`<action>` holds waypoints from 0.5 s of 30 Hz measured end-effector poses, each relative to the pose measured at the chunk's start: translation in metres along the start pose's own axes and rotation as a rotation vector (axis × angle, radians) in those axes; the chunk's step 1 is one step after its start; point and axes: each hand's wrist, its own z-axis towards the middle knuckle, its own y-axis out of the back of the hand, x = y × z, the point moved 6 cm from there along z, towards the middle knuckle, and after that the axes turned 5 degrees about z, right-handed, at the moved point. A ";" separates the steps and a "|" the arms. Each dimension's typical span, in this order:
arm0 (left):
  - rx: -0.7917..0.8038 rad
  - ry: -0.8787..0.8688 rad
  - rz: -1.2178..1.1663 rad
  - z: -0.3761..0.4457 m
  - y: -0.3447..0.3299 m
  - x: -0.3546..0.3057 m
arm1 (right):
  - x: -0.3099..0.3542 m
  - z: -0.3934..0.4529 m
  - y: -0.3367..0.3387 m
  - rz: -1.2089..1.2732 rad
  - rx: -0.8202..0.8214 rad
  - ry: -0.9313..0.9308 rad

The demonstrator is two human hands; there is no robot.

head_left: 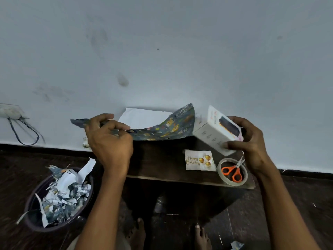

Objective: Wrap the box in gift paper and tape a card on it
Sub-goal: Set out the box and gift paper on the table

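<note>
The left hand (110, 141) pinches the gift paper (162, 129) by its left end, fingers curled over the sheet, which hangs lifted above the dark table (158, 159) with its white underside turned toward the wall. The right hand (252, 141) grips the white box (216, 130), thumb below and fingers curled round the far end, holding it tilted above the table, just right of the paper. Below the box and left of the right hand lies the "Happy Birthday" card (200, 160). Directly under the right hand, orange-handled scissors (233, 171) rest across a tape roll (232, 172). Below the left hand, on the floor, a bin (32, 201) holds paper scraps.
</note>
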 end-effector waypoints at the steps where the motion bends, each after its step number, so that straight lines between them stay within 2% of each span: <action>1: -0.013 0.043 -0.058 0.001 0.001 0.006 | -0.001 0.001 0.003 0.055 -0.024 -0.004; 7: -0.091 0.350 -0.245 -0.002 0.012 0.028 | -0.016 0.007 -0.013 0.192 -0.144 -0.135; 12: -0.152 0.561 -0.377 -0.008 0.022 0.054 | -0.021 0.014 -0.055 0.147 -0.210 -0.213; 15: -0.187 0.745 -0.467 -0.013 0.026 0.073 | -0.029 0.019 -0.088 0.054 -0.168 -0.284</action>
